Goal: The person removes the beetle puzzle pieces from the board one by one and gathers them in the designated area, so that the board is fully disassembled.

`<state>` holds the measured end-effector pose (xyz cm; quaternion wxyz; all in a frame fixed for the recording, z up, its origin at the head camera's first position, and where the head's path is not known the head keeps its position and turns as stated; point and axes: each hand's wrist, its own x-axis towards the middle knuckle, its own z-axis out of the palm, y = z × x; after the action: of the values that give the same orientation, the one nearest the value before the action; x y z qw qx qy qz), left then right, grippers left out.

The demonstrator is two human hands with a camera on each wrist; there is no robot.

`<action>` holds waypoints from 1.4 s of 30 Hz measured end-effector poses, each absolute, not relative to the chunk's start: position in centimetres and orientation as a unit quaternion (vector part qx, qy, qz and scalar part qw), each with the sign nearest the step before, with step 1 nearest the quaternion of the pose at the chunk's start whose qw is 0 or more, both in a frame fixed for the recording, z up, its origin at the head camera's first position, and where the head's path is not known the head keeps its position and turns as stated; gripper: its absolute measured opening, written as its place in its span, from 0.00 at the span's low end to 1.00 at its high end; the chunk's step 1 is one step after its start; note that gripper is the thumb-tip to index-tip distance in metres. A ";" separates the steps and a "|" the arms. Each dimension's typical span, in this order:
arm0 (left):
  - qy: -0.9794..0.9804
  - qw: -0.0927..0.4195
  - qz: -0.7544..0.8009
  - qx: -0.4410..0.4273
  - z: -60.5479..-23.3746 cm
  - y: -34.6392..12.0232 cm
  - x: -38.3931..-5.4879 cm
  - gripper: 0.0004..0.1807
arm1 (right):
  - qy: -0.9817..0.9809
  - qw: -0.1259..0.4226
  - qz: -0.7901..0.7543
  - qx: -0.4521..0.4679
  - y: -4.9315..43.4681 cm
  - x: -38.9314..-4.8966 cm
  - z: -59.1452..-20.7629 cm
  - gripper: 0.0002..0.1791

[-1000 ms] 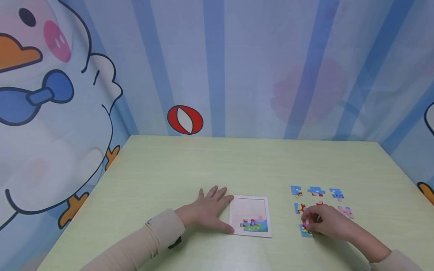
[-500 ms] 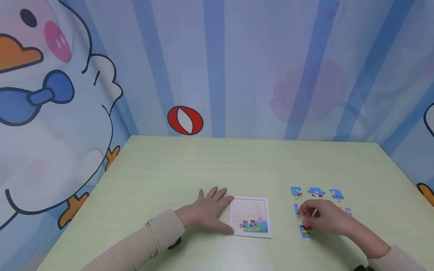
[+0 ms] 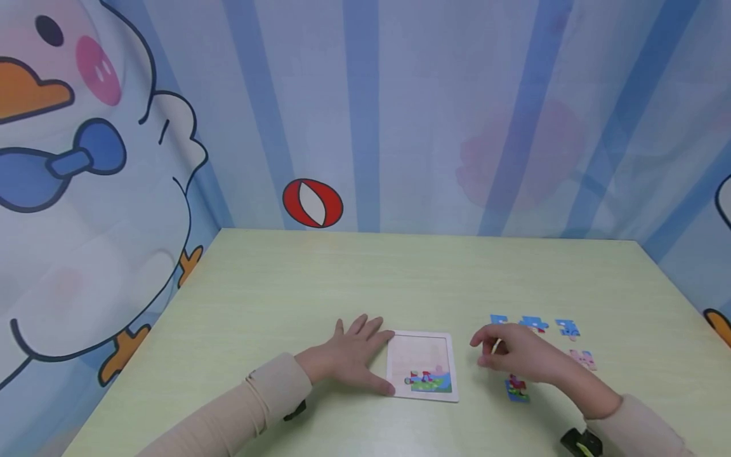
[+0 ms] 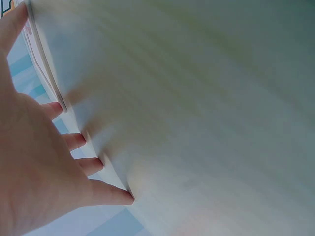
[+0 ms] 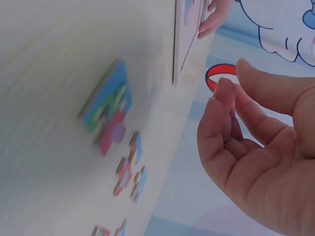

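Observation:
My left hand (image 3: pixel 354 358) lies spread on the table, its thumb and a fingertip against the left edge of the white puzzle tray (image 3: pixel 419 352). In the tray's lower right, joined jigsaw pieces (image 3: pixel 433 381) show green, blue and red. My right hand (image 3: pixel 525 352) hovers between the tray and the loose pieces, fingers loosely curled. In the right wrist view its thumb and index fingertip are apart, with nothing visible between them. A loose jigsaw piece (image 3: pixel 516 388), green, blue and red, lies just below that hand. Part of the middle row is hidden behind the hand in the head view.
A row of blue pieces (image 3: pixel 534 324) lies beyond the right hand, and a pink piece (image 3: pixel 582 360) to its right. The pale table (image 3: pixel 342 273) ends at a cartoon-printed cloth (image 3: pixel 417 127) at the back. A dark strap (image 3: pixel 582 442) shows by the right sleeve.
My right hand has lifted off the lower loose piece and moved left toward the tray, uncovering that piece and the pink one. The left hand and tray have stayed still.

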<state>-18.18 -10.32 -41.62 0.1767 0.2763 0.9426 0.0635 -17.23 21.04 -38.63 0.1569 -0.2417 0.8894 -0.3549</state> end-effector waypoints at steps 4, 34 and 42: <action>0.942 0.176 0.065 0.277 -41.7 -10.3 -18.2 0.55 | 0.882 0.152 -0.359 -0.263 19.7 -17.4 -38.6 0.12; 0.943 0.177 0.065 0.275 -42.0 -10.4 -18.4 0.55 | 0.870 0.192 -0.372 -0.261 13.2 -17.6 -40.5 0.14; 0.942 0.177 0.064 0.276 -41.9 -10.4 -18.4 0.55 | 0.875 0.191 -0.360 -0.261 12.7 -17.7 -41.2 0.14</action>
<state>-18.38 -10.41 -41.93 0.1774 0.2762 0.9424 0.0638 -17.68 12.66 -41.18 0.1908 -0.2614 0.8749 -0.3604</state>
